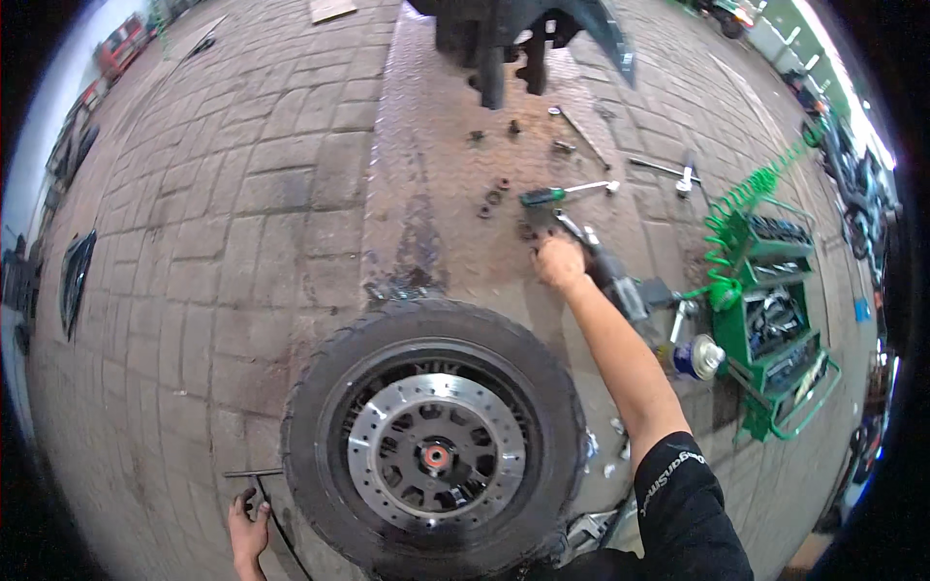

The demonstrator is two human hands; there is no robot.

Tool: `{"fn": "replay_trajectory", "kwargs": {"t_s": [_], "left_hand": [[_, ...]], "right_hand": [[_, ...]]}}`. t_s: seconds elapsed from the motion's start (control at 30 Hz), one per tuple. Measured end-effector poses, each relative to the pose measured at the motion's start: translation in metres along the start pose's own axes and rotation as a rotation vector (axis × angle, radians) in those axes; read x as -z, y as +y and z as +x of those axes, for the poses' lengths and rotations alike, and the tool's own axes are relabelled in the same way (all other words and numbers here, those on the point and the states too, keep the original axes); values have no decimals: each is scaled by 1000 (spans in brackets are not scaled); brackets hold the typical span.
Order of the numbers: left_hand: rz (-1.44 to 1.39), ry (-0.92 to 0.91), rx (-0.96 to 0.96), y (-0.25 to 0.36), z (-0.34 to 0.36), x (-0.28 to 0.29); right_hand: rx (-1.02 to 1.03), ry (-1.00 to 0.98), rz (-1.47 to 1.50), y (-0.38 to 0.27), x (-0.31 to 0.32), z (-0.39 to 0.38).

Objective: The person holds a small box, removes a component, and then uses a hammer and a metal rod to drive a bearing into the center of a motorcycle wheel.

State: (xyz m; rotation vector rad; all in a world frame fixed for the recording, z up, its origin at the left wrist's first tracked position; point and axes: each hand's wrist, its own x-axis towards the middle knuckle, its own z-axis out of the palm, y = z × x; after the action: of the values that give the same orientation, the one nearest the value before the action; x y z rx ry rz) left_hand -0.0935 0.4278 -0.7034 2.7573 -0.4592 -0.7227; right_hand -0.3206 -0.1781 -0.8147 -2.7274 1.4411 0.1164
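A black tyre [315,407] on a wheel lies flat in front of me, with a drilled silver brake disc [363,455] facing up. Left of the tyre, my left hand [248,531] is open, its fingers apart, beside a thin dark T-handle tool [275,523]. Beyond the wheel, my right hand [559,261] reaches down to the metal plate with curled, slightly blurred fingers. Whatever is under those fingertips is hidden. Close by are a dark power wrench [617,286], a green-handled screwdriver or ratchet [542,197] and several small dark ring-shaped parts [494,198].
A green cantilever toolbox [736,334] stands open at right, with a coiled green air hose [751,191] behind it. A spray can [699,358] is beside it. Dark vehicle parts [492,58] hang over the patterned metal plate [397,165]. Brick paving [194,290] surrounds it.
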Motion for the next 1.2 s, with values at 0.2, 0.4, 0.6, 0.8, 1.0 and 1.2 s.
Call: {"fn": "replay_trajectory", "kwargs": {"t_s": [0.2, 0.4, 0.6, 0.8, 1.0, 1.2], "left_hand": [[-57, 50, 55, -25, -7, 8], [-183, 141, -82, -2, 13, 5], [-234, 153, -291, 39, 28, 4], [-251, 199, -323, 48, 2, 12], [-233, 177, -562, 76, -13, -4], [40, 74, -1041, 167, -27, -37]], "right_hand": [[-18, 130, 16, -12, -23, 36], [22, 142, 49, -5, -21, 40], [34, 48, -58, 1, -8, 22], [114, 269, 714, -46, 52, -61], [464, -123, 808, -105, 88, -219], [631, -131, 356, -141, 94, -243]]}}
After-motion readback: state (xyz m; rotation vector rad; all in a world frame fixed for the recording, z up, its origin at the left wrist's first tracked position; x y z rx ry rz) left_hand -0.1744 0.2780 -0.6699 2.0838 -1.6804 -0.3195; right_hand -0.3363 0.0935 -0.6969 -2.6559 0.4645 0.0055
